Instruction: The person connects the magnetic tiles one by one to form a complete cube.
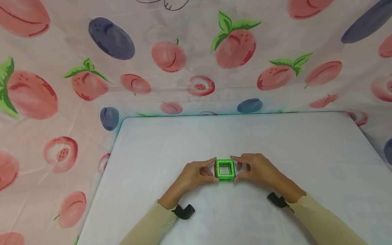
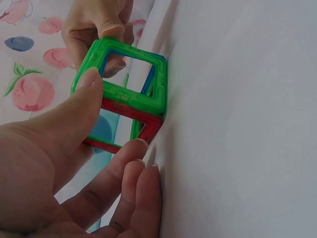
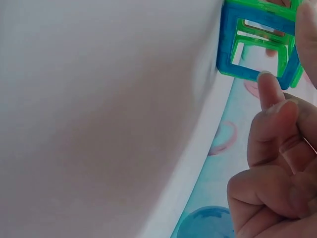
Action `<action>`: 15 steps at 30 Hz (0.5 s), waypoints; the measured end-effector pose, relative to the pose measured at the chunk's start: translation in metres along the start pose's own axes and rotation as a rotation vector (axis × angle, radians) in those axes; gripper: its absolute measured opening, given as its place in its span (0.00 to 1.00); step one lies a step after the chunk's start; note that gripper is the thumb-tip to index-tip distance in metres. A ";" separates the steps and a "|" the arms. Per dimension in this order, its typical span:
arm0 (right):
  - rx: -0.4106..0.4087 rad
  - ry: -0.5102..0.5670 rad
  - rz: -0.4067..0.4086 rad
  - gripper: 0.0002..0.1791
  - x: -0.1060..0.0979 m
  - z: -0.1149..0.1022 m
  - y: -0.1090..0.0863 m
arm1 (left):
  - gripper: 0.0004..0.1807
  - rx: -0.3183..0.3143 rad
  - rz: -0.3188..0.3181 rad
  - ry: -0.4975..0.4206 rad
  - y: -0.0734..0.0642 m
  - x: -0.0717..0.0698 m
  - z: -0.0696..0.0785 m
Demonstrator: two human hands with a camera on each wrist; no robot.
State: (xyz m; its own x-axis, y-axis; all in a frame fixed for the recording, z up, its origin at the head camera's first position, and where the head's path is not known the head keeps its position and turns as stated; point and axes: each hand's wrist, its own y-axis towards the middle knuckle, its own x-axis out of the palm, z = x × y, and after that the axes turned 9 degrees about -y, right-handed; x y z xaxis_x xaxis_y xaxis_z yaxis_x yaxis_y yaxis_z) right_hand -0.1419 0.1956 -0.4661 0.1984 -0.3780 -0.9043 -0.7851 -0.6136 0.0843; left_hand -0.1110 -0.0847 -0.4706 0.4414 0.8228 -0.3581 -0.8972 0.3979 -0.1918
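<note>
A small cube of magnetic building tiles (image 1: 225, 178) sits on the white table, its green square frame facing up. My left hand (image 1: 193, 175) holds it from the left, thumb and fingertips against a red tile (image 2: 154, 125) on that side. From the right, my right hand (image 1: 258, 168) grips the cube between thumb and index finger. A blue tile (image 3: 227, 42) forms the side beneath the right fingers. Through the open frames more green tiles show inside the cube. The fingertips cover parts of its edges.
The white tabletop (image 1: 171, 139) spreads around the cube. Fruit-printed cloth (image 1: 196, 61) hangs behind the table and along its left side. A black wrist mount (image 1: 184, 211) sticks out below the left sleeve, and another black mount (image 1: 277, 200) by the right sleeve.
</note>
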 end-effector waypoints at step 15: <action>-0.019 -0.031 -0.006 0.42 -0.005 -0.010 0.000 | 0.40 0.010 0.006 0.045 0.001 0.002 0.000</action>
State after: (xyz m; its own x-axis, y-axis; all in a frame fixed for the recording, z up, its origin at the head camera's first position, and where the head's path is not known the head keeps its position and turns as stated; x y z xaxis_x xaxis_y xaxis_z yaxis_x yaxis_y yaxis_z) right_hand -0.1370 0.1904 -0.4575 0.1851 -0.3528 -0.9172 -0.7727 -0.6289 0.0860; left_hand -0.1110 -0.0830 -0.4717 0.4357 0.8062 -0.4003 -0.9000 0.3967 -0.1806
